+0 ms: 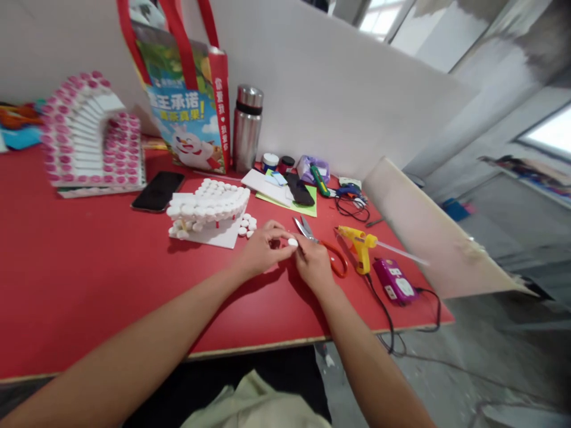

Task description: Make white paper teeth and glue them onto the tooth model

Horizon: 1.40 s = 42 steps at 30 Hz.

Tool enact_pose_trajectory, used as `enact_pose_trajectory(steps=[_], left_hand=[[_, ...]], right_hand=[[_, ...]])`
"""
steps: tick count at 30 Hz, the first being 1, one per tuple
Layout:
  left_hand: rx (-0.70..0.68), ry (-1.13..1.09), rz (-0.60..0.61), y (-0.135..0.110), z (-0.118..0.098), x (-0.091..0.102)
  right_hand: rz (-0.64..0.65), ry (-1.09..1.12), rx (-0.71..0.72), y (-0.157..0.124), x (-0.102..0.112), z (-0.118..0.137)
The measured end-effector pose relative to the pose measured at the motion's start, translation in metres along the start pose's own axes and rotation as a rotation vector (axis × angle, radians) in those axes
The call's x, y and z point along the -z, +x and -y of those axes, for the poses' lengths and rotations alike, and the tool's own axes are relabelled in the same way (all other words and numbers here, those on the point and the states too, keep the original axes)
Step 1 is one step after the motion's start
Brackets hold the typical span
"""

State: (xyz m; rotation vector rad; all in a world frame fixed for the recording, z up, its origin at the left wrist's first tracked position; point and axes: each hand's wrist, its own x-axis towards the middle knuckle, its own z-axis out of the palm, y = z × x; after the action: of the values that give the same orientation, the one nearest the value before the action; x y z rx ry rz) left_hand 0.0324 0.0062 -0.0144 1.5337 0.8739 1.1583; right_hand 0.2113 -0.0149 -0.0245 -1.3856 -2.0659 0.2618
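My left hand (264, 249) pinches a small white round piece (292, 242) between thumb and forefinger. Right against it, my right hand (313, 261) is closed, with its fingertips at the piece; whatever lies inside its fingers is hidden. Several loose white round pieces (247, 226) lie left of my hands. Beside them stands a model (207, 202) covered in the same white pieces, on a white base board (223, 233). Scissors with orange handles (338, 261) lie spread just beyond my right hand.
To the right are a yellow glue gun (360, 245) with a glue stick and cord, and a purple power box (395, 282). A phone (158, 191), a pink-and-white arched model (89, 137), a shopping bag (187, 113) and a steel flask (248, 131) stand farther back on the red table (89, 285).
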Motion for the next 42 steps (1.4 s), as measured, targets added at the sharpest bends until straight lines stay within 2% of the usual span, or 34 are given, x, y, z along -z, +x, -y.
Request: enact_pose_trajectory(steps=[3, 5, 7, 9, 13, 16, 19, 21, 24, 29, 31, 33, 36, 39, 40, 42], left_hand=[[-0.076, 0.107, -0.011, 0.001, -0.002, 0.004], [-0.053, 0.116, -0.025, 0.003, -0.002, 0.007], [0.052, 0.014, -0.046, 0.004, -0.002, 0.009], [0.200, -0.180, -0.072, 0.004, -0.001, 0.009], [0.410, -0.469, -0.077, 0.002, -0.004, 0.008], [0.452, -0.588, -0.071, 0.003, -0.005, 0.009], [0.525, -0.631, -0.042, 0.005, -0.003, 0.010], [0.591, -0.624, -0.014, 0.006, 0.000, 0.009], [0.626, -0.623, 0.021, 0.005, 0.003, 0.005], [0.636, -0.629, 0.067, 0.002, 0.003, -0.003], [0.648, -0.628, 0.069, 0.001, 0.002, -0.004], [0.647, -0.623, 0.061, 0.001, 0.001, -0.004], [0.608, -0.617, 0.038, 0.002, 0.000, -0.003], [0.560, -0.657, 0.018, 0.005, 0.000, 0.001], [0.543, -0.682, 0.017, 0.006, 0.000, 0.002], [0.515, -0.736, 0.015, 0.007, 0.000, 0.006]], right_hand=[[-0.034, 0.072, -0.060, 0.000, 0.003, -0.002], [-0.093, 0.102, -0.127, 0.001, 0.006, 0.000], [-0.132, 0.089, -0.146, 0.002, 0.011, 0.003], [-0.168, 0.039, -0.107, 0.001, 0.018, 0.007], [-0.260, -0.041, -0.075, -0.019, 0.043, 0.006], [-0.372, -0.157, -0.135, -0.047, 0.067, -0.009], [-0.436, -0.344, -0.213, -0.070, 0.086, -0.036], [-0.406, -0.409, -0.284, -0.076, 0.094, -0.055], [-0.322, -0.373, -0.408, -0.068, 0.098, -0.078], [-0.105, -0.311, -0.733, -0.033, 0.102, -0.089], [-0.115, -0.196, -0.842, -0.023, 0.102, -0.087], [-0.185, 0.057, -0.877, -0.019, 0.100, -0.085], [-0.370, 0.442, -0.835, -0.019, 0.099, -0.077], [-0.507, 0.655, -0.777, -0.021, 0.104, -0.057], [-0.509, 0.732, -0.750, -0.022, 0.106, -0.048], [-0.378, 0.884, -0.713, -0.022, 0.106, -0.030]])
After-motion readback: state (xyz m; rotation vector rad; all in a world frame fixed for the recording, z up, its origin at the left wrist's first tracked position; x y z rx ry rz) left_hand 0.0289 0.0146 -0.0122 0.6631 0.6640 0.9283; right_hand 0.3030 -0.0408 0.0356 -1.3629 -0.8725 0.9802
